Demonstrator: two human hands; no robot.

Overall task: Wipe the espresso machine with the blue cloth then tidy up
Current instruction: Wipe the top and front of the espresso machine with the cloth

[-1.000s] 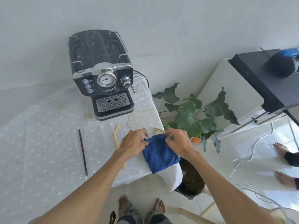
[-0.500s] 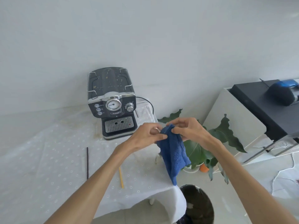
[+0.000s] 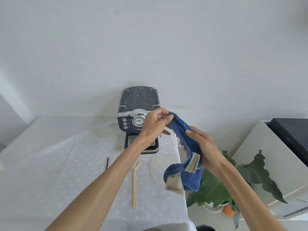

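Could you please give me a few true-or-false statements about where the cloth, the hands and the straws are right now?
1. Both hands hold the blue cloth in the air. True: the left hand pinches its top end and the right hand grips it lower down.
2. The cloth lies flat on the table. False: it hangs between the hands.
3. The yellow straw lies on the tablecloth. True.
4. The espresso machine has a clean top. False: yellowish specks dot it.
5. The yellow straw lies left of the dark stick. False: right of it.
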